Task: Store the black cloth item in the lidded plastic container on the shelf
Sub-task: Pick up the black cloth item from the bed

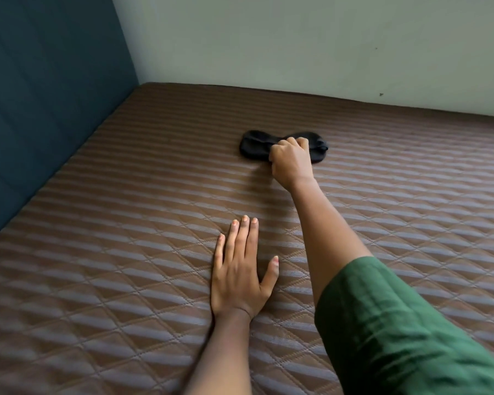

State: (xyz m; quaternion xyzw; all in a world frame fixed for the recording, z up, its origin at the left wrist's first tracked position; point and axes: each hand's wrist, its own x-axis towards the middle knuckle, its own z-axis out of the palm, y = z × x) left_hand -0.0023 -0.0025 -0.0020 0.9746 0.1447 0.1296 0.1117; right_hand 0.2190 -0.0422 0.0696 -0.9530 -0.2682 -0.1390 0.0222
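At the far left a dark teal padded headboard (49, 104) runs up beside the mattress (126, 252), whose brown quilted cover carries everything here, and a pale wall (297, 41) closes off the far side. Moving right, my left hand (237, 277) lies flat on the mattress, palm down and fingers spread, its grip open and holding nothing; I judge it is only propping my weight as I lean forward. Further right and farther from me, the black cloth item (254, 145) lies on the mattress near the wall, a soft bundle with a rounded lobe showing to either side of my fist. My right hand (290, 161) is on its middle, the grip closed around the cloth with the knuckles up and the fingers curled into the fabric, the arm stretched out from a green sleeve (397, 332). The cloth looks to be resting on the mattress, so I take the step in hand to be the pick-up, the very start of the job. Neither the shelf nor the lidded plastic container is in view, so the storing is all ahead of me. The next move, as I judge it, calls for lifting the bundle clear without letting a lobe slip loose, pushing up off my left palm, and turning to find the shelf; the lid will likely want that free left hand
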